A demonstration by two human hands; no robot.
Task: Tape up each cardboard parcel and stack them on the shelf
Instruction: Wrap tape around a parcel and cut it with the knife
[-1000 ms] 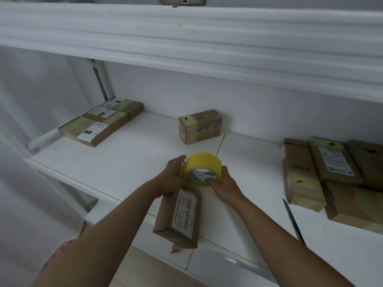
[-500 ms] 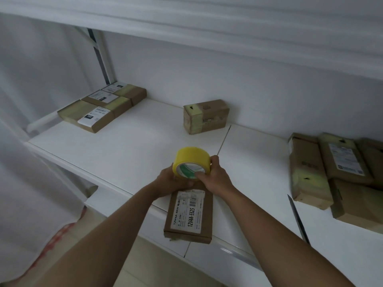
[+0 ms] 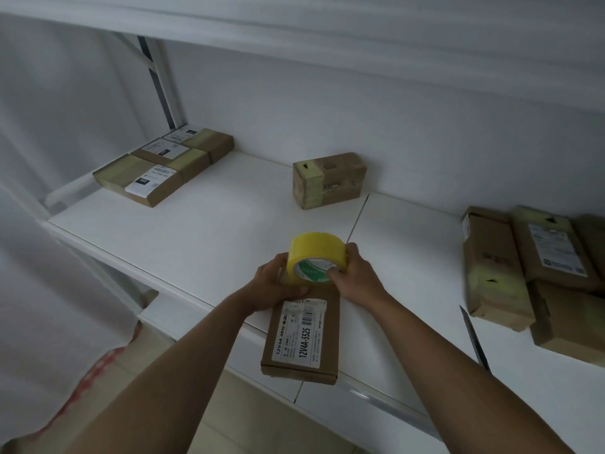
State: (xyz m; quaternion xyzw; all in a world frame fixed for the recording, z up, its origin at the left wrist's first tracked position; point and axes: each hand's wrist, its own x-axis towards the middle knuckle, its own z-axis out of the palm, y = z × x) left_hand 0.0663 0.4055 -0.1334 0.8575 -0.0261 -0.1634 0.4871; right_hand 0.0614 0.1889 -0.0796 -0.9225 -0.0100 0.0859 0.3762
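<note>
A flat cardboard parcel (image 3: 304, 342) with a white label lies lengthwise on the white shelf (image 3: 203, 237), its near end jutting over the front edge. My left hand (image 3: 276, 286) grips the parcel's far end, with the thumb up against the yellow tape roll (image 3: 316, 252). My right hand (image 3: 357, 276) holds that roll upright over the same end, thumb tucked into the green core. Whether a strip of tape is stuck down there is hidden by my hands.
Three taped parcels (image 3: 163, 165) lie flat at the back left. One taped box (image 3: 329, 178) stands by the back wall. Several parcels (image 3: 523, 273) are piled at the right. A dark blade (image 3: 474, 339) lies on the shelf beside them. An upper shelf board (image 3: 327, 24) overhangs.
The parcel has swung from a slant to pointing straight at me. Both hands stayed with the tape roll at its far end.
</note>
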